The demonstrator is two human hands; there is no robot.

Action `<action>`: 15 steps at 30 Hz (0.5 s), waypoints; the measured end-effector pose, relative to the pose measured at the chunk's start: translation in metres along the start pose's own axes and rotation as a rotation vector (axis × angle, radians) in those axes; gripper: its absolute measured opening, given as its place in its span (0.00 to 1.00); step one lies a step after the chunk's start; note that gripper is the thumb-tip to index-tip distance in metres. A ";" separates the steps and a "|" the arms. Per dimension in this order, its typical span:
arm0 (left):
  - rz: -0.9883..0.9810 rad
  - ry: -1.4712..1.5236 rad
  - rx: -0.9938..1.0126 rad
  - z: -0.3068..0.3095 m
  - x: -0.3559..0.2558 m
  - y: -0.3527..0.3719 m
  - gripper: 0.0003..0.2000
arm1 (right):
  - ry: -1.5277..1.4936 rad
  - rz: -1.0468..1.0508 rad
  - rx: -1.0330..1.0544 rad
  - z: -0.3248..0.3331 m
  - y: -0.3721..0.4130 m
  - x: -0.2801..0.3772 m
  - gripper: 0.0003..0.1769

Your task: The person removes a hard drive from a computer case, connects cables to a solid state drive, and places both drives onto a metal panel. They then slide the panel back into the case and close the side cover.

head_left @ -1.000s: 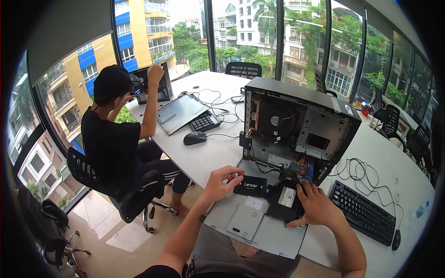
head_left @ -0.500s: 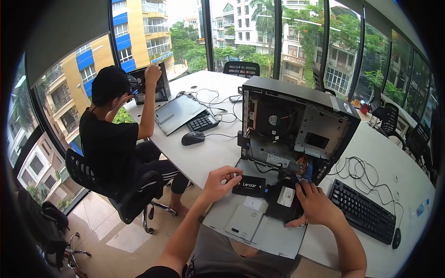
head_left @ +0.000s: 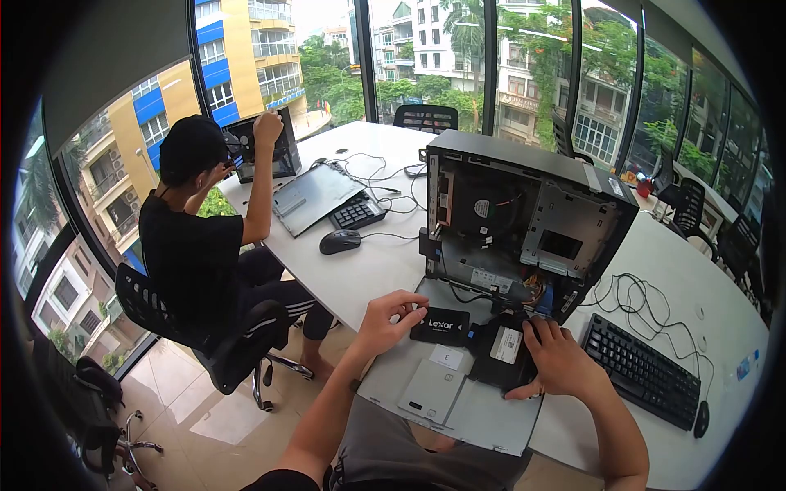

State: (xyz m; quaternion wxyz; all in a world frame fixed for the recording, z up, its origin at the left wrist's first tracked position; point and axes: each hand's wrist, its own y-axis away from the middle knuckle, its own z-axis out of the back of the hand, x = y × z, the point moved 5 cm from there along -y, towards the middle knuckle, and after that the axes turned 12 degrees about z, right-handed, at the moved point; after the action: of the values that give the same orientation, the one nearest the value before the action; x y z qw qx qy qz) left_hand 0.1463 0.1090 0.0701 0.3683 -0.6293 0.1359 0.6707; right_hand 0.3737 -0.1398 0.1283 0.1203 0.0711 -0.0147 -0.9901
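Note:
A black Lexar drive (head_left: 440, 326) lies on a grey metal side panel (head_left: 491, 416) at the table's front edge. My left hand (head_left: 395, 321) is at the drive's left end, thumb and fingers bent together; whether they grip its edge is hard to tell. To the drive's right is a black drive bracket (head_left: 491, 375) with a white label. My right hand (head_left: 565, 360) rests over the bracket's right side, thumb at its lower edge and fingers on its top. Behind them stands the open computer case (head_left: 532, 151), with cables and a blue connector (head_left: 542, 304) near its lower right.
A black keyboard (head_left: 643, 372) and tangled cables are at the right. A mouse (head_left: 340, 240), a second keyboard (head_left: 359, 211) and a metal panel (head_left: 319, 196) lie at the left. Beyond them a seated person (head_left: 196, 221) works at another case (head_left: 282, 151).
The co-worker's raised hand has shifted slightly. My hands, the drive and the bracket have not visibly moved.

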 end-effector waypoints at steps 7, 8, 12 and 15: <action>0.005 -0.004 -0.002 0.000 0.002 -0.001 0.12 | -0.005 -0.008 -0.001 -0.002 0.000 -0.001 0.83; 0.007 -0.008 0.000 0.001 0.003 -0.001 0.12 | -0.005 -0.009 -0.004 -0.003 0.000 -0.001 0.83; 0.007 -0.003 -0.006 0.000 0.000 0.000 0.13 | -0.018 -0.015 0.008 -0.003 0.000 -0.001 0.84; 0.004 -0.008 -0.006 0.000 0.000 0.000 0.13 | -0.018 -0.017 0.017 -0.003 0.000 -0.001 0.85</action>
State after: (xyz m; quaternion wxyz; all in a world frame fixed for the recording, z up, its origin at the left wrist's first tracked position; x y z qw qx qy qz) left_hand 0.1462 0.1094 0.0700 0.3655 -0.6273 0.1335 0.6746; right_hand 0.3753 -0.1391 0.1256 0.1112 0.0633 -0.0238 -0.9915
